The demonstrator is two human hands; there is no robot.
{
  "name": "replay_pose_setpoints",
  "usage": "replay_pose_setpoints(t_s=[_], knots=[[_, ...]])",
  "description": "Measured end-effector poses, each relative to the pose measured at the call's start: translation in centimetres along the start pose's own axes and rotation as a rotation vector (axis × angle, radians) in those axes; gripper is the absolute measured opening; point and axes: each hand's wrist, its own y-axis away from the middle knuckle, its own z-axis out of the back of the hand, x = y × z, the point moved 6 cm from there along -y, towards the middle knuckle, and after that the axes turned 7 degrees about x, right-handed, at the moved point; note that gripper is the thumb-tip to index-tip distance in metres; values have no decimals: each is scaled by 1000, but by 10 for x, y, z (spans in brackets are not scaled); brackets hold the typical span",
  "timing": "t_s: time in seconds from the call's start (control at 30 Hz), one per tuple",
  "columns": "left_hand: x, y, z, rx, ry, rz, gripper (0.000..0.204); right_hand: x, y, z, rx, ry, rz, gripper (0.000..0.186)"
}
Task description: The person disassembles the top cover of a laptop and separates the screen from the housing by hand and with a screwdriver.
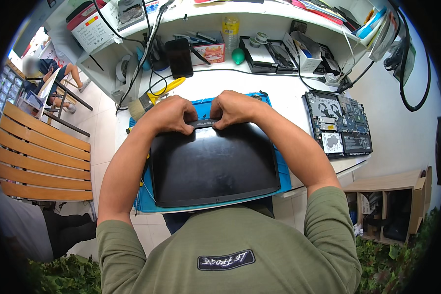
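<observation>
A black laptop screen panel lies on a blue mat on the white desk, its long dark strip at the far edge. My left hand pinches that edge left of the middle, thumb on the front. Just right of it, my right hand grips the same edge with curled fingers and thumb. Beyond my left hand is a yellow-handled brush. An opened laptop base with exposed board, fan and battery sits at the right.
A shelf holds a phone, bottle, green blower, trays and hanging cables. At left are a wooden chair, a seated person and another person. A wooden cubby stands at lower right.
</observation>
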Motion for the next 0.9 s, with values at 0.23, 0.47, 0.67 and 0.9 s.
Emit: replay_pose_setpoints(t_s=[0.23, 0.47, 0.67, 0.9], knots=[[6, -4, -1, 5, 23, -27, 34, -1, -2, -5, -29, 27, 18, 33], [3, -4, 1, 40, 39, 8, 36, -1, -1, -5, -53, 44, 20, 30], [6, -4, 1, 56, 55, 13, 36, 4, -2, -6, -51, 81, 24, 30], [6, -6, 1, 76, 40, 20, 37, 8, -1, -5, -48, 126, 26, 30]])
